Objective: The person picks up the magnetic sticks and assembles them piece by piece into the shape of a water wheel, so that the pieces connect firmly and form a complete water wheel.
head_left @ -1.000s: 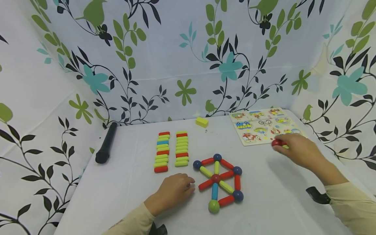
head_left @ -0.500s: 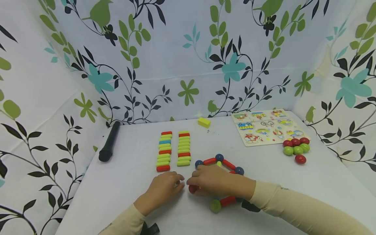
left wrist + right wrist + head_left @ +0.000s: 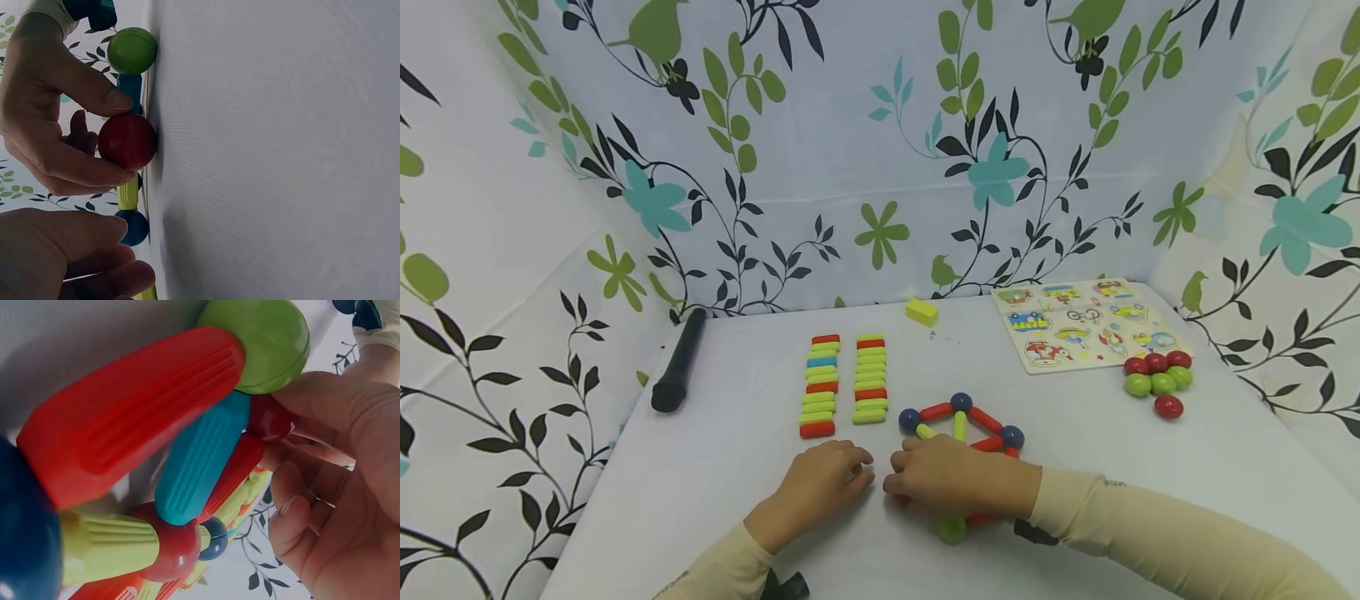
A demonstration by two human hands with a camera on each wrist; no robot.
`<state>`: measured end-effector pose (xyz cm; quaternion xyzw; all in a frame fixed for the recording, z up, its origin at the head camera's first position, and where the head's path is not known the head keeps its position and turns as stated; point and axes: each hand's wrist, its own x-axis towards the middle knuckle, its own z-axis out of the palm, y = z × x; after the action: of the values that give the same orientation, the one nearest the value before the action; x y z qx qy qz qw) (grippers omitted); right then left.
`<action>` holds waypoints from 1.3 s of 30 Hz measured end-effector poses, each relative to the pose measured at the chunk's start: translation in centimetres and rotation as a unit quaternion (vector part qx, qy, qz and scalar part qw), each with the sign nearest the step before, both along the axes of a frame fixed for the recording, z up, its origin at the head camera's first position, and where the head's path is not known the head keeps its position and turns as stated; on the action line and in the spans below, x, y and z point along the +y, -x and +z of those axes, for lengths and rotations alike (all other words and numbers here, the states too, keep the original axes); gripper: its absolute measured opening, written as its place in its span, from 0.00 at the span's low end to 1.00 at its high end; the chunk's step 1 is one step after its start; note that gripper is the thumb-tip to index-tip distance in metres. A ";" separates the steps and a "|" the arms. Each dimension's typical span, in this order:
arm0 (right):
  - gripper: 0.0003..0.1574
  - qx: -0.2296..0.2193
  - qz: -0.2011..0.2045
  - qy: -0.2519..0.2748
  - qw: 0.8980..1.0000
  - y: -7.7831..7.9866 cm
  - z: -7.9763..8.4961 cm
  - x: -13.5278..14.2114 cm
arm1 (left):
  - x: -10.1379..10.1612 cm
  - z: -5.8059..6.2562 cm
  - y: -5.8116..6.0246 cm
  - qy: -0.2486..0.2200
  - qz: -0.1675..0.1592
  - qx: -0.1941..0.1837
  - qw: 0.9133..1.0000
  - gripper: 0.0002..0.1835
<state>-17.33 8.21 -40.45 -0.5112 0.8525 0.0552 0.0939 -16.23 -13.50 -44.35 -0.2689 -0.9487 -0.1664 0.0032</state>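
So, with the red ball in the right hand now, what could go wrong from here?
The red ball is round and pinched in the right hand; let go early, it might roll away.

The right hand reaches across part of the wheel; a low sweep could knock it out of shape.

The left hand is close by, so the two might get in each other's way.

Head view, centre: the right hand [image 3: 936, 477] hides most of the held ball [image 3: 127, 142] and the red hub [image 3: 172, 545]. Lower right: the right sleeve [image 3: 1180, 535] is cut off at the bottom edge. Left wrist view, lower left: the left hand [image 3: 62, 247] is cropped. Right wrist view, left: a blue ball [image 3: 26, 519] is cropped.
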 end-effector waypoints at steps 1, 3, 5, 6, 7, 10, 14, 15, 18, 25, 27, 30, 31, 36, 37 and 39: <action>0.18 0.000 -0.001 -0.001 1.000 0.0 0.0 0.0 | 0.0 0.0 0.0 0.001 -0.001 -0.001 1.000 0.10; 0.19 0.001 -0.007 0.000 1.000 0.1 0.0 0.1 | 0.1 0.1 -0.1 0.000 -0.002 -0.003 1.000 0.11; 0.20 0.002 -0.015 0.000 1.000 0.2 0.0 0.1 | 0.1 0.2 -0.1 0.001 -0.001 -0.003 1.000 0.11; 0.20 0.001 -0.017 -0.001 1.000 0.2 0.0 0.0 | 0.1 0.2 -0.2 0.001 -0.001 -0.004 1.000 0.11; 0.21 0.000 -0.019 -0.001 1.000 0.3 0.0 0.0 | 0.1 0.2 -0.2 0.002 0.000 -0.005 1.000 0.11; 0.21 -0.008 -0.021 -0.001 1.000 0.3 -0.1 -0.1 | 0.2 0.2 -0.2 0.004 0.003 -0.011 1.000 0.12; 0.22 -0.014 -0.024 0.000 1.000 0.3 -0.2 0.1 | 0.2 0.2 -0.2 0.004 0.002 -0.014 1.000 0.12; 0.22 -0.014 -0.024 0.001 1.000 0.3 -0.1 0.1 | 0.2 0.3 -0.1 0.005 0.001 -0.012 1.000 0.12; 0.24 -0.015 -0.026 0.005 1.000 0.3 0.1 0.4 | 0.2 0.5 0.3 0.008 0.002 0.008 1.000 0.12; 0.27 -0.019 -0.069 0.037 0.997 -0.2 1.6 2.4 | 0.6 1.2 3.2 0.032 0.031 0.085 0.995 0.15; 0.26 -0.020 -0.086 0.049 0.995 -0.4 2.1 3.4 | 0.8 1.3 4.1 0.047 0.037 0.086 0.995 0.14; 0.24 -0.021 -0.106 0.068 0.992 -0.7 2.8 5.1 | 1.0 1.3 5.0 0.073 0.040 0.079 0.993 0.09; 0.22 -0.025 -0.112 0.075 0.991 -0.8 2.9 5.6 | 1.1 1.3 5.2 0.079 0.041 0.076 0.993 0.07; 0.21 -0.065 -0.140 0.108 0.982 -0.9 3.2 8.0 | 1.6 1.4 5.6 0.097 0.053 0.057 0.992 0.04; 0.22 -0.072 -0.146 0.113 0.980 -0.9 3.2 8.4 | 1.7 1.3 5.7 0.098 0.055 0.056 0.992 0.04; 0.22 -0.080 -0.155 0.120 0.977 -0.9 3.2 9.0 | 2.0 1.3 5.9 0.098 0.057 0.056 0.992 0.04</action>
<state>-16.42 17.23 -37.25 -0.3829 0.9116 -0.1039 0.1077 -22.11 -11.47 -43.06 -0.2223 -0.9725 -0.0569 0.0390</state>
